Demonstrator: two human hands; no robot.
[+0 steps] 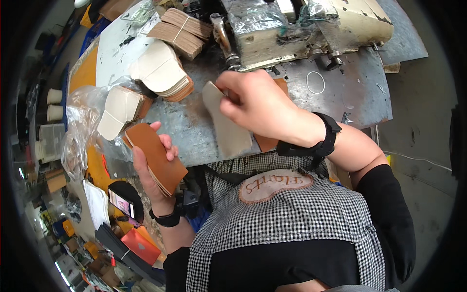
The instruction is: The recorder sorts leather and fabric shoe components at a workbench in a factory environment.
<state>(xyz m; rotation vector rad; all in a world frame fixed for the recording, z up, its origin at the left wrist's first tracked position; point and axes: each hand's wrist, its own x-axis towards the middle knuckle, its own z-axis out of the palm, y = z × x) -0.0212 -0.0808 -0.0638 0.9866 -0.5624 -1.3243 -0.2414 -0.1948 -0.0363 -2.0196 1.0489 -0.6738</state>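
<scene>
A cream-coloured machine (pixel 311 36), paint chipped and part-wrapped in clear film, sits at the far side of the metal worktop (pixel 187 129). On the person's side of the machine, the right hand (pixel 258 100) is bent inward, thumb and forefinger pinched on the edge of a curved grey-beige piece (pixel 228 129). This piece lies between the machine and the person's checked apron (pixel 292 214). A flat brown piece (pixel 265 142) shows partly under the right wrist, also on the machine's near side.

Well to the left of the machine and nearer the person, the left hand (pixel 148 168) grips a small stack of brown pieces (pixel 158 158), thumb on one side and fingers on the other. Left of the machine are a cream-faced stack (pixel 158 68), a smaller banded bundle (pixel 119 112) and, closest to it, a brownish bundle (pixel 180 31) tied with a band. Crumpled clear plastic (pixel 80 121) lies farther left of the machine. A thin white loop (pixel 315 82) rests just in front of it.
</scene>
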